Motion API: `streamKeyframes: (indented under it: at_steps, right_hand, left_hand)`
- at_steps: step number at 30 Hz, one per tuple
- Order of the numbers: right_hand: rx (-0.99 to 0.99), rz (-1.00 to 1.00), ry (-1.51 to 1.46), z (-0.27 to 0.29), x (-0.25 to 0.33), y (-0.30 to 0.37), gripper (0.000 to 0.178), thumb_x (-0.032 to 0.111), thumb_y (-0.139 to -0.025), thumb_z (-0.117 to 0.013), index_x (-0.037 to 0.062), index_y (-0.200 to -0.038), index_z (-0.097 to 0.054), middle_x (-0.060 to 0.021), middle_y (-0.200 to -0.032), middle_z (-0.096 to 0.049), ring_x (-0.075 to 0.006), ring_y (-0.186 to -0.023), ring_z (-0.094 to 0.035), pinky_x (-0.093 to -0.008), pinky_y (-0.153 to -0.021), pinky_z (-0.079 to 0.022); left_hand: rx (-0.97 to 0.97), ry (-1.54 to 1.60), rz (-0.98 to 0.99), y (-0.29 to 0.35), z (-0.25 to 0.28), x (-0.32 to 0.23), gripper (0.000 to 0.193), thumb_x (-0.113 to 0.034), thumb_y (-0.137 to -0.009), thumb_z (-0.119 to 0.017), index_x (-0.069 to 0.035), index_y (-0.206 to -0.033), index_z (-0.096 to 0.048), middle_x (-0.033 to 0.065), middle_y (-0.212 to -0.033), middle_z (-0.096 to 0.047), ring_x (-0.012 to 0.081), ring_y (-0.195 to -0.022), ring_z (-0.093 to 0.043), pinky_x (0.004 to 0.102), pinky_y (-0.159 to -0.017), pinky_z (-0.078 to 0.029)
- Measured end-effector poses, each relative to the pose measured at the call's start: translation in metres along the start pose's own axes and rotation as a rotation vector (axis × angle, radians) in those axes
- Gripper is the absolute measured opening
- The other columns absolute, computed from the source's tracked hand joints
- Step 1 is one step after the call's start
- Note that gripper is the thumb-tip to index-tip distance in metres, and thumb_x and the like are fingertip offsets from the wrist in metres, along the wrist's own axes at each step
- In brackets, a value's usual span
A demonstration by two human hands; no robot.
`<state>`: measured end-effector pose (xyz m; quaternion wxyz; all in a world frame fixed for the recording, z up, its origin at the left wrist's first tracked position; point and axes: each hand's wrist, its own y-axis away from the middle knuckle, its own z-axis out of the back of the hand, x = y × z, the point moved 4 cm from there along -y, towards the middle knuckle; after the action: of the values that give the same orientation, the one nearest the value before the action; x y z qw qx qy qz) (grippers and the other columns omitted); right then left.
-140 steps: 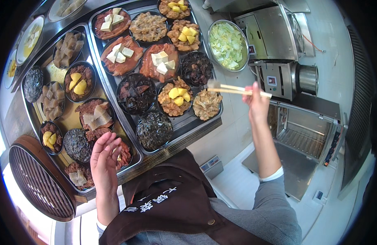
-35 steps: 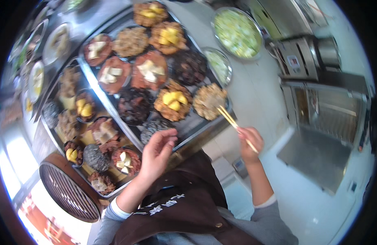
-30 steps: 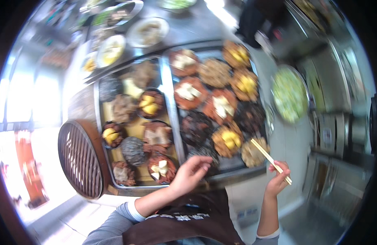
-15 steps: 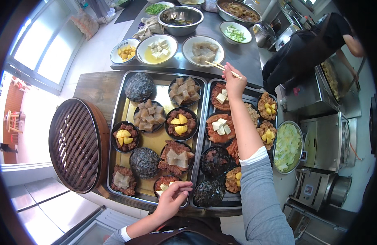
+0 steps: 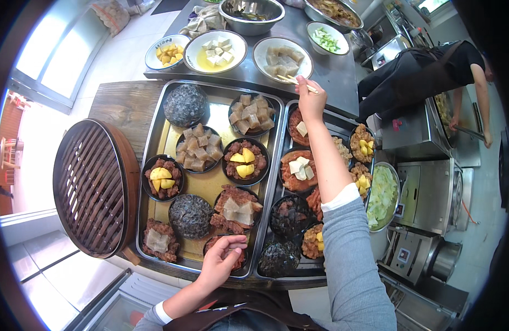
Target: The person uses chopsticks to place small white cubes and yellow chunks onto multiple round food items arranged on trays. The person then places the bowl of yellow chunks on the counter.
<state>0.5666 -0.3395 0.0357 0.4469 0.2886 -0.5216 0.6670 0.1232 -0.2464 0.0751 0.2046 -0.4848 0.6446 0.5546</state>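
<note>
My right hand (image 5: 312,98) grips a pair of chopsticks (image 5: 298,83), their tips over the near rim of a white bowl of greyish translucent jelly cubes (image 5: 283,60). My forearm passes above the right metal tray (image 5: 258,271). Fingers stretched and slightly bent, my left hand (image 5: 218,260) hovers over a small dark bowl near the front of the left metal tray (image 5: 202,229), hiding most of it; nothing shows in this hand. Both trays hold small black bowls of reddish meat, some topped with yellow chunks (image 5: 244,163), white cubes (image 5: 302,168) or jelly pieces (image 5: 239,212).
A round slatted steamer basket (image 5: 91,187) leans at the left. Behind the trays stand bowls of white cubes in liquid (image 5: 198,65), yellow pieces (image 5: 169,54) and chopped greens (image 5: 327,41). A co-worker (image 5: 425,69) bends over equipment at right, beside a bowl of cabbage (image 5: 383,194).
The view has shifted a little. My left hand now covers the white cubes in the front bowl. My right hand stays by the jelly bowl with the chopsticks. The co-worker has shifted posture.
</note>
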Motion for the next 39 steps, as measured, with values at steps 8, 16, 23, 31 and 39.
streamKeyframes:
  at_steps: [8,16,23,31,39]
  right_hand:
    - [-0.226,-0.888,-0.651,0.013,-0.027,0.000,0.040,0.032,-0.102,-0.045,-0.0018,-0.095,-0.064,-0.0125,-0.077,-0.067,-0.0168,-0.067,-0.066,-0.0235,-0.060,-0.053]
    - [-0.153,-0.908,-0.891,0.121,0.008,0.055,0.037,0.032,-0.101,-0.047,-0.0025,-0.102,-0.061,-0.0135,-0.086,-0.066,-0.0212,-0.074,-0.066,-0.0304,-0.067,-0.057]
    - [-0.087,-0.934,0.149,0.357,0.158,0.254,0.034,0.028,-0.097,-0.057,-0.0043,-0.094,-0.067,-0.0096,-0.076,-0.069,-0.0121,-0.061,-0.064,-0.0232,-0.056,-0.052]
    - [-0.152,-0.974,0.519,0.391,0.147,0.389,0.037,0.031,-0.093,-0.061,-0.0010,-0.077,-0.071,-0.0083,-0.061,-0.066,-0.0147,-0.053,-0.063,-0.0287,-0.053,-0.050]
    - [-0.110,-0.766,0.816,0.375,0.144,0.375,0.035,0.031,-0.090,-0.062,0.0003,-0.075,-0.070,-0.0142,-0.062,-0.063,-0.0279,-0.056,-0.061,-0.0357,-0.055,-0.047]
  left_hand:
    - [0.005,-0.011,0.012,0.007,0.005,0.000,0.029,0.002,-0.094,-0.050,0.002,-0.123,-0.053,0.0093,-0.120,-0.060,0.0171,-0.110,-0.060,0.0283,-0.094,-0.045]
    - [0.018,-0.118,0.006,0.004,0.000,-0.018,0.028,-0.001,-0.091,-0.053,0.001,-0.118,-0.057,0.0074,-0.115,-0.062,0.0154,-0.108,-0.059,0.0290,-0.096,-0.044]
    - [0.211,-0.128,0.061,0.003,-0.026,0.009,0.031,0.002,-0.093,-0.052,0.003,-0.125,-0.053,0.0097,-0.122,-0.058,0.0156,-0.110,-0.058,0.0272,-0.096,-0.043]
    - [0.449,-0.263,0.123,0.015,-0.070,0.032,0.031,0.000,-0.094,-0.051,0.001,-0.125,-0.052,0.0072,-0.122,-0.058,0.0139,-0.110,-0.057,0.0259,-0.095,-0.042]
    - [0.400,-0.317,0.124,0.022,-0.075,0.025,0.030,0.001,-0.095,-0.050,0.002,-0.125,-0.052,0.0083,-0.122,-0.058,0.0151,-0.111,-0.057,0.0270,-0.096,-0.042]
